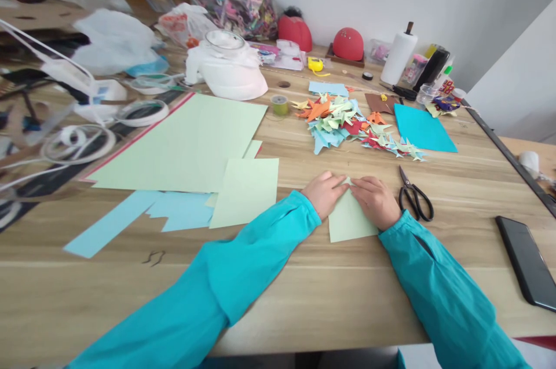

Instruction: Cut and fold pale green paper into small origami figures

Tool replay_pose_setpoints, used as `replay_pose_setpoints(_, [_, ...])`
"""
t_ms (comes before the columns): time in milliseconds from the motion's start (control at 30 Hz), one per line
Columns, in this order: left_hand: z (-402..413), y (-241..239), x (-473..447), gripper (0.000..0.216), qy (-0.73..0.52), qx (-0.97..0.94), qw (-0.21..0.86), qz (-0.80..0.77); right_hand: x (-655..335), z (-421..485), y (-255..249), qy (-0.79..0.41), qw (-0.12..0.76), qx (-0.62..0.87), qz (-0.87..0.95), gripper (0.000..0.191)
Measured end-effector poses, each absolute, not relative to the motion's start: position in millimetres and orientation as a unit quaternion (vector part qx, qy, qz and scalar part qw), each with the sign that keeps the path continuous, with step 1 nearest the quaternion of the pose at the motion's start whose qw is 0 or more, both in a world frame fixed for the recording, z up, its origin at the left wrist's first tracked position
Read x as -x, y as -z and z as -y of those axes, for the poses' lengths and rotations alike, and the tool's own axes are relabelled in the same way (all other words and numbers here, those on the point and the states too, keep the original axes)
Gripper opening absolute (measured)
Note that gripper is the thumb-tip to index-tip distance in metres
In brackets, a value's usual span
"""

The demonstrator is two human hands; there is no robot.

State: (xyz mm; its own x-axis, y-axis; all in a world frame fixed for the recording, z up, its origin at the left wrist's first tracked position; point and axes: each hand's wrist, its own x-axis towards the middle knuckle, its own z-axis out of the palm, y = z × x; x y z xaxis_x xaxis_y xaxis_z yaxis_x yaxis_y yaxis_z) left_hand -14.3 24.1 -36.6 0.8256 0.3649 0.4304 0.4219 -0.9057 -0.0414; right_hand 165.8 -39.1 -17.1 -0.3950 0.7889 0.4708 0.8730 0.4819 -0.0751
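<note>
A small light green paper sheet [350, 221] lies on the wooden table [304, 288] in front of me. My left hand [324, 192] presses down on its upper left part, fingers bent and together. From the right, my right hand [376, 200] presses the sheet's top edge with its fingertips. The two hands meet at the paper's upper corner, which is partly hidden under them. Both arms wear turquoise sleeves.
Black scissors [416, 196] lie just right of my right hand. A pile of folded paper shapes [347, 123] sits beyond, with a teal sheet [423, 128] to its right. Larger green sheets [186, 146] and blue scraps [143, 218] lie left. A dark phone [527, 259] rests at right.
</note>
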Motion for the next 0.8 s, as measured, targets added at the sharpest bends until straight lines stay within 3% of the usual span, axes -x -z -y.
replay_pose_setpoints(800, [-18.0, 30.0, 11.3, 0.035, 0.174, 0.953, 0.03, 0.247, -165.8, 38.0, 16.9, 0.055, 0.237, 0.494, 0.835, 0.022])
